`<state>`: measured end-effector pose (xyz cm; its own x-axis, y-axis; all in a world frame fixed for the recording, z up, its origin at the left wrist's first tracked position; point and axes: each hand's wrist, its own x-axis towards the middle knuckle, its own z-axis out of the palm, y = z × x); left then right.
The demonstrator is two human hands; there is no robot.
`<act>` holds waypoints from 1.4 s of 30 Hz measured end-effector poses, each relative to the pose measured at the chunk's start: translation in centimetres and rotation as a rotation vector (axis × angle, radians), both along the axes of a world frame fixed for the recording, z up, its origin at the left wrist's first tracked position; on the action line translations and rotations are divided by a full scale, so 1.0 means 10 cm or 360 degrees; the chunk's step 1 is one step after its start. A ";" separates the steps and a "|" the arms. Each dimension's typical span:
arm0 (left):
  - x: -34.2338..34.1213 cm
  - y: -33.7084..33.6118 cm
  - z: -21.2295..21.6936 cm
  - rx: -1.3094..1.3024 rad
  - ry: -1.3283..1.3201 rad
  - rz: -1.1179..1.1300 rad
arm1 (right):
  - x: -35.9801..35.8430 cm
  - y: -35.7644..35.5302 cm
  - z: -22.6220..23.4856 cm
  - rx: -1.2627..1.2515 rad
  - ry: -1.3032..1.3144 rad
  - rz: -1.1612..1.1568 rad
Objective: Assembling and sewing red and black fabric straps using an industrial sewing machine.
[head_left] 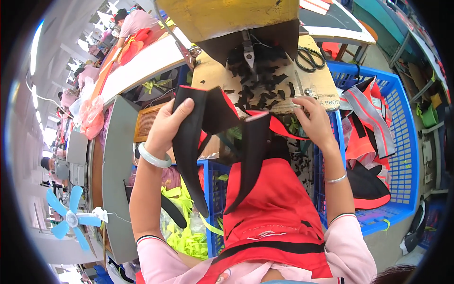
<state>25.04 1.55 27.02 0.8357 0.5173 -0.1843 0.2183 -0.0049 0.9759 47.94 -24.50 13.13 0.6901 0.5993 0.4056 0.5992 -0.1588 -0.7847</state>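
Observation:
My left hand (166,124) grips several black fabric pieces (189,128) with red undersides, the thumb lying on top of them. Their long curved, tapering ends hang over my lap, and another black piece (250,156) joins them in front of the table edge. My right hand (313,120) is at the table's front right edge, fingers bent but apart, with nothing visible between them. A red strip (283,130) of the fabric ends just below it. Beyond both hands, a metal machine tip (248,54) points down at the wooden worktop (208,71).
Small black scraps (265,85) litter the worktop below a yellow machine housing (227,19). Black-handled scissors (310,59) lie at its right. A blue basket (406,123) holds orange, grey and black pieces. Yellow-green strips (189,236) fill the left side. A fan (72,218) stands far left.

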 end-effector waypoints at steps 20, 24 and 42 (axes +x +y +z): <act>-0.49 -0.68 -0.29 -0.0170 -0.0212 0.0047 | -1.18 -0.19 0.28 -0.0050 0.0270 0.0754; -0.48 -0.72 -0.29 -0.0160 -0.0195 0.0027 | -1.19 -0.33 0.36 -0.0034 0.0201 0.0677; 1.01 -3.22 0.90 0.0208 -0.0967 -0.1276 | -2.09 -0.76 -1.71 -0.0173 0.0539 0.0618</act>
